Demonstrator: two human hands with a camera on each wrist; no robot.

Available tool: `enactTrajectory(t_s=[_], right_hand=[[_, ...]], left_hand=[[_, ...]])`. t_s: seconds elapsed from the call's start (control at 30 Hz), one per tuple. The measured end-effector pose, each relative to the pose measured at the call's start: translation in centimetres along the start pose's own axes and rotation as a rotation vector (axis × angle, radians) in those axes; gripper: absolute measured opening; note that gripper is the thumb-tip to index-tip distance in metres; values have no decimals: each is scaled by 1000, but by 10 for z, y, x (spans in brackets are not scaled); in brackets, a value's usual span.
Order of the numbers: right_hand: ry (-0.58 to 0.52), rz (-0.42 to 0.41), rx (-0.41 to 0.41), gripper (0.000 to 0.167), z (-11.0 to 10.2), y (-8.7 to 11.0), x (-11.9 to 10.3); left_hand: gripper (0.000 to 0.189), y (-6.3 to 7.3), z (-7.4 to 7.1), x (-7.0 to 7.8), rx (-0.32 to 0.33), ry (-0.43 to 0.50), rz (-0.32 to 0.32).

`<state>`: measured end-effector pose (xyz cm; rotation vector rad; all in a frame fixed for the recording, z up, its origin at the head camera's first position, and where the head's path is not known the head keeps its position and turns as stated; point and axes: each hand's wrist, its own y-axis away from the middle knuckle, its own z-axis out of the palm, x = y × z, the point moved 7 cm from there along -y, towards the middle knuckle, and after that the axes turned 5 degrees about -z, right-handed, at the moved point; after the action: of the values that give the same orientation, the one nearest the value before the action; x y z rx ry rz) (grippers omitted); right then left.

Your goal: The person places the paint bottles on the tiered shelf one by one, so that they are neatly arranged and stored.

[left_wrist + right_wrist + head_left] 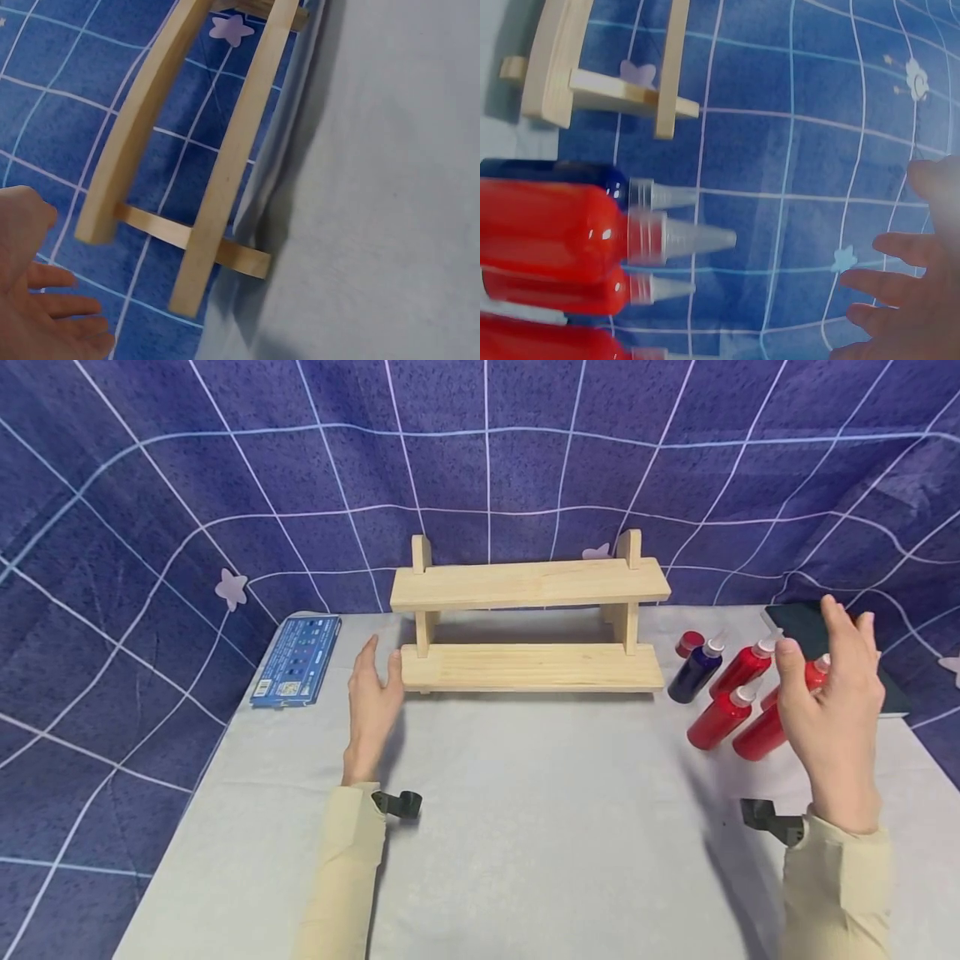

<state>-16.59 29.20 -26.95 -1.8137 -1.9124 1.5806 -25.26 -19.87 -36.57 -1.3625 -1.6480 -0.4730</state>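
A two-tier wooden shelf (532, 667) stands at the back of the table, its two boards joined by upright side pieces. My left hand (372, 706) is beside the lower board's left end, fingers extended and nothing held. Over the bottles at the right, my right hand (836, 718) is raised with thumb and fingers spread, also holding nothing. Below and left of it stand several red squeeze bottles (718, 720) with clear pointed nozzles, partly hidden by the hand. A dark blue bottle (693, 675) of the same shape is nearest the shelf.
Behind the blue bottle is a round red cap (689, 643). A flat blue printed package (297, 660) lies at the back left. At the back right, a dark green flat item (894, 689) is partly covered by my right hand. Blue grid-patterned cloth (487, 468) hangs behind the white-covered table (525, 827).
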Motion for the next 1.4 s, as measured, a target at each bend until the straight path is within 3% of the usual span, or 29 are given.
enactTrajectory(t_s=[0.2, 0.4, 0.8, 1.1, 1.4], right_hand=[[10, 38, 46, 53, -12, 5, 12], [15, 134, 50, 49, -19, 9, 24], [15, 279, 48, 47, -22, 20, 51], [-6, 369, 28, 45, -18, 26, 68], [-142, 431, 30, 51, -15, 33, 84]], left_hand=[[54, -2, 1, -15, -9, 19, -57], [50, -3, 5, -31, -18, 55, -146], [40, -4, 18, -48, -14, 65, -248], [32, -3, 23, -55, 24, 86, -240], [30, -2, 25, -54, 60, 83, -272]])
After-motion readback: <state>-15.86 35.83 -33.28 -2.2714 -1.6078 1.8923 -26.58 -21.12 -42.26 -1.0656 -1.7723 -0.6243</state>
